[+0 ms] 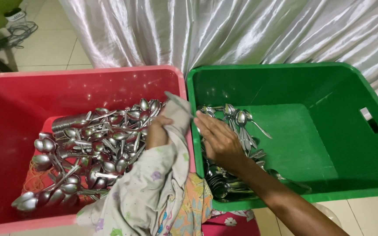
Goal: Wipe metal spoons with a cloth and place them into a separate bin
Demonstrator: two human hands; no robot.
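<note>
Head view: left hand [157,131] grips cloth [154,188] round a spoon [178,102] (apparently wiping); right hand [218,142] open, flat over green bin [329,78] spoons [237,120].

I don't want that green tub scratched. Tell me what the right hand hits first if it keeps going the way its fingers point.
The right hand points up and left, toward the cloth over the tubs' shared edge. It would likely meet that cloth first, or the green tub's left wall just beneath; depth is unclear.

floor: pale tiles [51,46] | backdrop: shiny white curtain [241,30] | corner: tangled cables [20,30]
</note>
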